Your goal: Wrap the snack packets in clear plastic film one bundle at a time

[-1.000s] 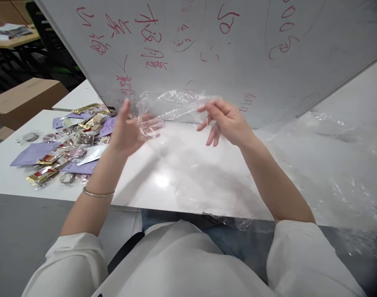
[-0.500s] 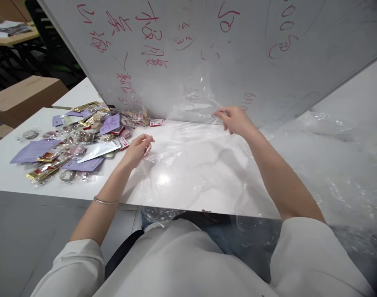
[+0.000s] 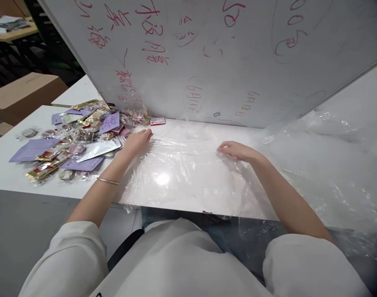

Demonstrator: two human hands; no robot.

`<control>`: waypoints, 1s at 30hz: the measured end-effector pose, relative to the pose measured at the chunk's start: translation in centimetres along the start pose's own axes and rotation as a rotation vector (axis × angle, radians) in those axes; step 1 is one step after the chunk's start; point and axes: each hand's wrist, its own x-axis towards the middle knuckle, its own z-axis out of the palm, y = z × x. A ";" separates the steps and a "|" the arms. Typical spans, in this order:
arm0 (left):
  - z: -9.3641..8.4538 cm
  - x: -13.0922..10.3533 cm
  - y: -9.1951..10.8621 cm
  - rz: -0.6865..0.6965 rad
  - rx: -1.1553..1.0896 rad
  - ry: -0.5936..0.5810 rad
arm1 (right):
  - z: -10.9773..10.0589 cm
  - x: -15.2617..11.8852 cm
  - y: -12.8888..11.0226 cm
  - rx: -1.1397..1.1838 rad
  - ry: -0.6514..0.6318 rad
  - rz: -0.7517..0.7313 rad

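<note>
A thin piece of clear plastic film (image 3: 176,165) lies spread over the white table in front of me; whether it is a bag or a single sheet I cannot tell. My left hand (image 3: 140,139) grips its far left corner with closed fingers, close beside the pile of small packets. At the film's right side, my right hand (image 3: 236,151) pinches the edge between thumb and fingers, low over the table. Wrinkles run across the film from the left hand, and loose plastic hangs at the table's front edge.
Packets and purple sachets (image 3: 83,164) are heaped at the left. A small red-and-white box (image 3: 157,121) lies by the upright whiteboard (image 3: 176,62) with red writing. More crumpled clear plastic (image 3: 330,165) covers the right side. A cardboard box (image 3: 27,95) stands beyond the table.
My right hand has come down and nearer to me, bringing the raised film down flat onto the table. My left hand has moved slightly away from me.
</note>
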 end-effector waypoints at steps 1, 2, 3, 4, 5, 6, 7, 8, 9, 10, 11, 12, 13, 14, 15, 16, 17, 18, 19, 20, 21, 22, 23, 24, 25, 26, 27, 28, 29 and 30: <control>0.0 -0.4 0.3 0.037 0.064 0.005 | 0.5 -0.6 0.0 -0.124 0.030 0.053; 0.0 -1.0 0.8 0.082 0.135 0.028 | 1.1 -1.1 -0.2 -0.264 0.095 0.103; 0.2 -1.7 1.5 0.126 0.204 0.064 | 1.8 -1.6 -0.4 -0.403 0.205 0.130; 0.6 -2.7 2.3 0.162 0.261 0.100 | 2.6 -2.1 -0.8 -0.521 0.352 0.117; 1.1 -3.8 3.2 0.183 0.285 0.128 | 3.5 -2.4 -1.2 -0.602 0.510 0.057; 1.9 -5.0 4.2 0.181 0.277 0.114 | 4.6 -2.6 -1.7 -0.639 0.636 -0.048; 2.7 -6.2 5.0 0.179 0.253 0.049 | 5.7 -2.7 -2.2 -0.643 0.702 -0.184; 3.7 -7.4 5.6 0.184 0.225 -0.042 | 6.9 -2.5 -2.5 -0.630 0.700 -0.330; 4.6 -8.4 6.0 0.186 0.204 -0.127 | 8.1 -2.3 -2.8 -0.621 0.649 -0.464; 5.3 -9.1 6.1 0.191 0.196 -0.187 | 9.2 -1.8 -2.9 -0.623 0.569 -0.576; 5.8 -9.6 5.8 0.215 0.192 -0.234 | 10.2 -1.3 -2.8 -0.639 0.478 -0.660; 5.9 -9.9 5.3 0.253 0.195 -0.266 | 11.0 -0.7 -2.5 -0.662 0.396 -0.714; 5.8 -10.0 4.5 0.299 0.201 -0.287 | 11.6 -0.1 -2.1 -0.683 0.336 -0.738; 5.2 -9.9 3.5 0.346 0.209 -0.303 | 11.9 0.4 -1.6 -0.697 0.301 -0.740; 4.4 -9.7 2.4 0.377 0.219 -0.315 | 12.1 0.9 -1.1 -0.702 0.286 -0.726; 3.3 -9.6 1.2 0.382 0.233 -0.310 | 12.1 1.4 -0.6 -0.700 0.287 -0.707; 2.1 -9.4 0.0 0.355 0.253 -0.274 | 11.9 1.8 -0.2 -0.695 0.296 -0.688; 0.8 -9.3 -1.1 0.302 0.280 -0.204 | 11.7 2.1 0.0 -0.689 0.305 -0.674; -0.5 -9.2 -2.3 0.232 0.312 -0.108 | 11.4 2.3 0.1 -0.683 0.312 -0.662; -1.6 -9.1 -3.3 0.155 0.349 -0.002 | 11.1 2.5 0.2 -0.678 0.315 -0.650; -2.7 -9.1 -4.4 0.078 0.390 0.087 | 10.8 2.6 0.1 -0.674 0.315 -0.640; -3.5 -9.1 -5.3 0.012 0.430 0.139 | 10.6 2.7 0.1 -0.670 0.316 -0.634; -4.1 -9.0 -6.2 -0.041 0.465 0.148 | 10.5 2.8 0.0 -0.668 0.316 -0.631; -4.5 -9.0 -7.0 -0.076 0.492 0.129 | 10.5 2.8 -0.1 -0.666 0.315 -0.632; -4.8 -8.9 -7.6 -0.092 0.510 0.096 | 10.4 2.8 -0.1 -0.665 0.317 -0.634; -4.9 -8.8 -8.1 -0.096 0.521 0.066 | 10.4 2.8 -0.1 -0.664 0.319 -0.636; -4.9 -8.7 -8.4 -0.091 0.529 0.048 | 10.5 2.8 -0.1 -0.662 0.323 -0.638; -4.8 -8.7 -8.5 -0.084 0.532 0.045 | 10.5 2.8 -0.1 -0.659 0.326 -0.640; -4.8 -8.6 -8.4 -0.073 0.530 0.057 | 10.6 2.8 0.0 -0.655 0.328 -0.642; -4.8 -8.7 -8.1 -0.058 0.519 0.086 | 10.6 2.8 0.0 -0.648 0.330 -0.644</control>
